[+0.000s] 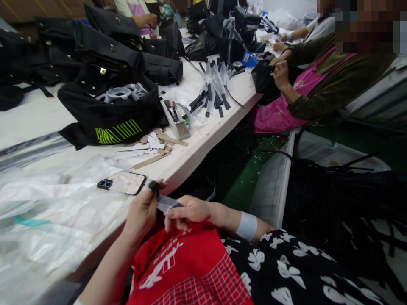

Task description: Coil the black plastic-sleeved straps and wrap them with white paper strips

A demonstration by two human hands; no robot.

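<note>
My left hand (141,214) is closed around the dark end of a short black strap near the table's front edge. My right hand (190,210) pinches the same strap's other part, where a clear plastic wrap (165,203) covers it. Both hands are above my red apron (178,262), and the strap spans the short gap between them. Just beyond my left hand, a phone (124,183) with a pale patterned case lies on the plastic-covered table. Part of the strap is hidden inside my fingers.
Black handbags (108,46) crowd the back left. A black cloth bag (111,112) holds clear plastic rolls. Wrapped black straps (213,87), card strips (152,148) and a small clear box (176,120) lie on the white table (203,140). A co-worker's hands (281,74) handle a black bag.
</note>
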